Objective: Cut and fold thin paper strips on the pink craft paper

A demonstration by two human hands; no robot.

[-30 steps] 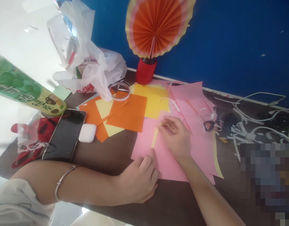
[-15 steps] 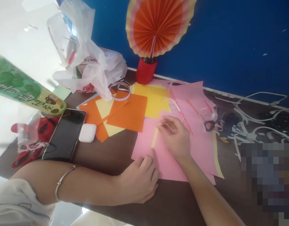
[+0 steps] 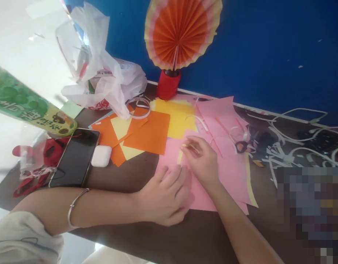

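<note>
A narrow pale yellow paper strip stands out against the pink paper sheets. My right hand pinches its upper end between thumb and fingertips. At the lower end, my left hand has its fingers bent and closed about the strip, hiding that end. Beyond the hands, an orange square of paper overlaps yellow paper. A pleated paper fan in orange, pink and yellow stands upright in a red holder at the back.
On the left lie a phone, a white earphone case and a green patterned canister. A plastic bag and a tape roll sit behind. Scissors, paper scraps and white cables occupy the right.
My left hand has moved up and slightly right along the strip, covering more of its lower part. My right hand keeps its pinch. The whole view has shifted slightly.
</note>
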